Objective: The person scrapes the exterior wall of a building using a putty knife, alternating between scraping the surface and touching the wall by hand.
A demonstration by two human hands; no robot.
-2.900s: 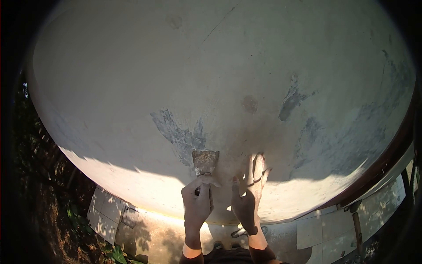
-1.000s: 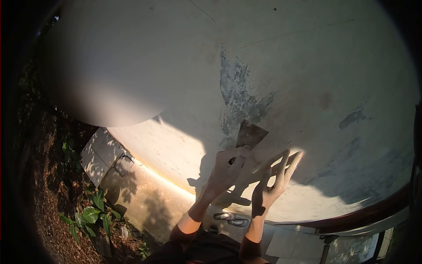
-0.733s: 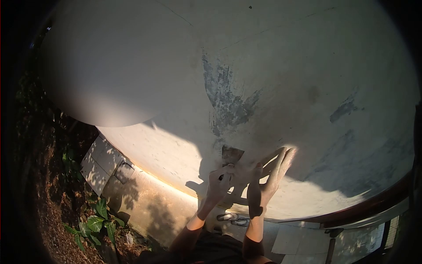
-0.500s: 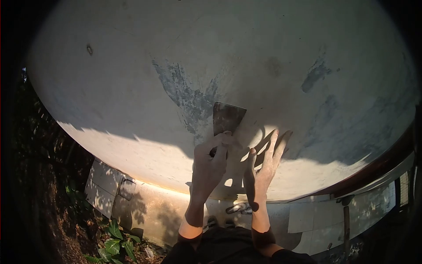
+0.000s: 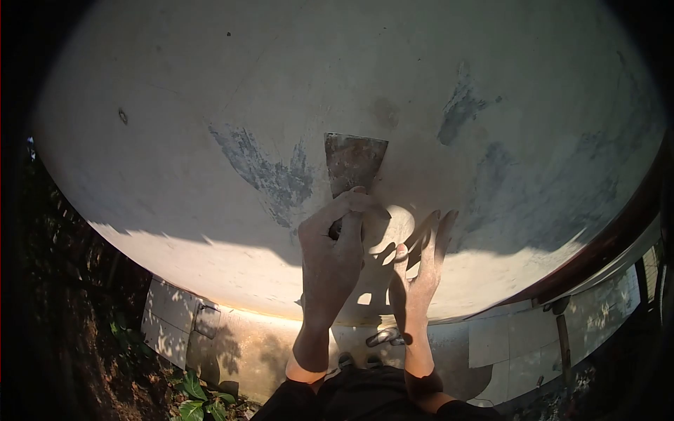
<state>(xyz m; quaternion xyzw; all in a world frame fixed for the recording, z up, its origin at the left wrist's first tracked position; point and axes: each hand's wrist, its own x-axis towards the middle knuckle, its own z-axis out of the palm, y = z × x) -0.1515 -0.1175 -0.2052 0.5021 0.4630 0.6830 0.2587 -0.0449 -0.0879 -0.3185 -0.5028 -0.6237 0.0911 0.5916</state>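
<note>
My left hand is closed round the handle of a putty knife, its wide, stained metal blade pointing up. The blade overlaps the pale wall, just right of a grey scraped patch. Fingers cover most of the handle. To the right, my right hand is open, its fingers stretched upward close to the wall and holding nothing. Both hands cast shadows on the sunlit part of the wall.
More grey patches mark the wall on the right. A dark red band runs along its lower right edge. Below lies a tiled floor with a pair of sandals. Green leaves grow at the lower left.
My left hand has carried the putty knife up and away from the grey patch, to its right. The view has shifted a little to the right. My right hand stays open by the wall.
</note>
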